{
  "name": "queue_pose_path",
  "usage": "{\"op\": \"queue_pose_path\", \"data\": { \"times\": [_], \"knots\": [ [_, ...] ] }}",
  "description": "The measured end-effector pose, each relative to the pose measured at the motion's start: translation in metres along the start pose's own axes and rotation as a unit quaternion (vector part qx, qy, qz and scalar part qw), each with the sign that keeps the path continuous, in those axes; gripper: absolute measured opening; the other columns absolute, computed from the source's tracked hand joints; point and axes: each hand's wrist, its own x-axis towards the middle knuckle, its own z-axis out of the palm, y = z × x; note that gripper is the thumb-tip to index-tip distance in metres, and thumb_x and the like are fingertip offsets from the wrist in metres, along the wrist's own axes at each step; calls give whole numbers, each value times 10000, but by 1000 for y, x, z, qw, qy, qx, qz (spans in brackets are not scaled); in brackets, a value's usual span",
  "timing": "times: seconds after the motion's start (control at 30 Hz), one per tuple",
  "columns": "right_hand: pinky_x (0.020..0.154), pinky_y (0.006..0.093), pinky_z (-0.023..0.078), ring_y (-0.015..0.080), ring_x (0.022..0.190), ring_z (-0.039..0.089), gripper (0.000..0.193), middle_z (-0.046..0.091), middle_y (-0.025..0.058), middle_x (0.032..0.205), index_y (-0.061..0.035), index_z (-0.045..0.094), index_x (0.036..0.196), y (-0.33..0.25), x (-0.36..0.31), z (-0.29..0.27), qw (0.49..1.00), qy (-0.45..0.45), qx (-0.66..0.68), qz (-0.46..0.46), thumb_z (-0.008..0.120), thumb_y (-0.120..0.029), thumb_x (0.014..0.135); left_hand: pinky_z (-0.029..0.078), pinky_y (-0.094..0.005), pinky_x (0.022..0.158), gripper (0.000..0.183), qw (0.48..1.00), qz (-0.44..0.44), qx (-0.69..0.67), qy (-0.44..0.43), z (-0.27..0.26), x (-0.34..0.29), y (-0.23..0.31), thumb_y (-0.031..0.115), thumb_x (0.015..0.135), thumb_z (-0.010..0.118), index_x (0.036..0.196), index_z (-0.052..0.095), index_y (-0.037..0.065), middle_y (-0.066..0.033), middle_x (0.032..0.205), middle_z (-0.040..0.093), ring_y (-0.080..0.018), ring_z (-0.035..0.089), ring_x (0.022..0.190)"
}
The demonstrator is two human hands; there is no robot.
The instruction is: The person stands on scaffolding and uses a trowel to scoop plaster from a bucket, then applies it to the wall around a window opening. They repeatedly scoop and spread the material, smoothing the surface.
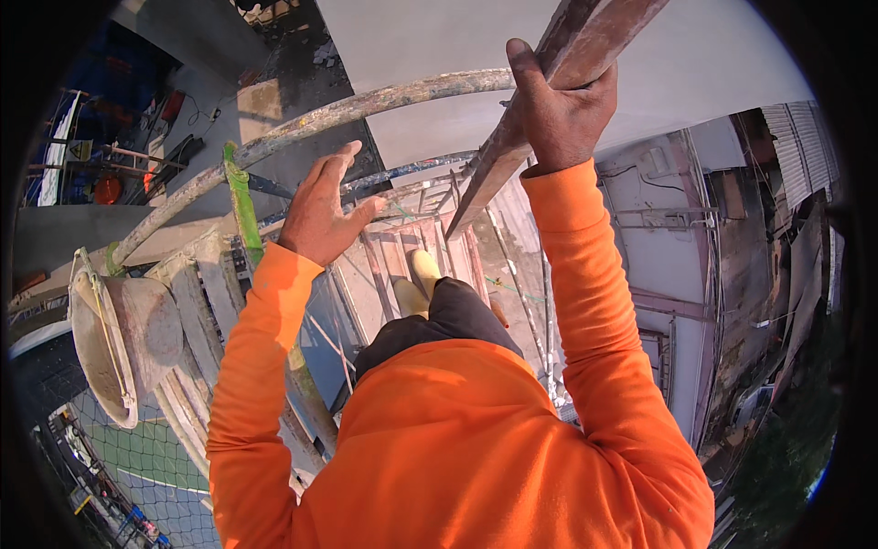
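Note:
My right hand (567,114) is closed round a long rectangular bar (489,169), brown and smeared with plaster. The bar slants from the top edge down toward the scaffold platform (395,245); whether its lower end touches anything I cannot tell. My left hand (327,212) hovers with nothing in it, fingers apart, on the near side of a curving scaffold pole (384,99) crusted with plaster. A green upright (242,201) meets that pole to the left of the hand.
Below me are my yellow boots (423,270). A plaster-coated bucket (151,325) hangs beside wooden planks (197,302) at the left. A smooth pale wall (430,46) rises ahead. Netting (137,457) covers the lower left; rooftops (759,201) and a drop lie right.

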Motion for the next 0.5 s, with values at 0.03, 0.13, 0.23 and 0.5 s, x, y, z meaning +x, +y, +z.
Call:
{"op": "queue_pose_path", "data": {
  "times": [0.03, 0.13, 0.23, 0.5],
  "knots": [
    [816, 315, 567, 159, 892, 668, 538, 679, 84, 1051, 6, 596, 1163, 12, -6, 0, 1000, -2, -9, 12, 928, -196, 792, 491, -471, 1095, 811, 1000, -19, -12, -1, -5, -9, -1, 298, 898, 820, 1579, 437, 83, -212, 1490, 546, -358, 584, 1333],
    [844, 328, 559, 178, 927, 665, 590, 671, 97, 1060, 8, 572, 1191, 43, -29, -4, 998, 0, -22, 51, 938, -232, 795, 488, -456, 1117, 782, 995, -81, -62, -13, -12, -42, 5, 219, 898, 813, 1566, 446, 44, -217, 1467, 556, -363, 577, 1351],
    [880, 348, 550, 201, 967, 658, 631, 660, 110, 1073, 6, 547, 1200, 70, -57, -7, 995, 4, -21, 95, 945, -271, 797, 485, -489, 1104, 799, 991, -97, -95, -9, -16, -67, 10, 261, 898, 830, 1566, 447, 47, -231, 1437, 587, -351, 596, 1322],
    [870, 354, 549, 210, 932, 657, 573, 677, 124, 1040, -2, 534, 1123, 112, -79, -5, 989, 22, -35, 140, 934, -223, 778, 470, -504, 1098, 749, 974, -165, -153, 15, -16, -111, 15, 289, 934, 811, 1550, 468, 36, -238, 1405, 610, -346, 596, 1308]
  ]
}}
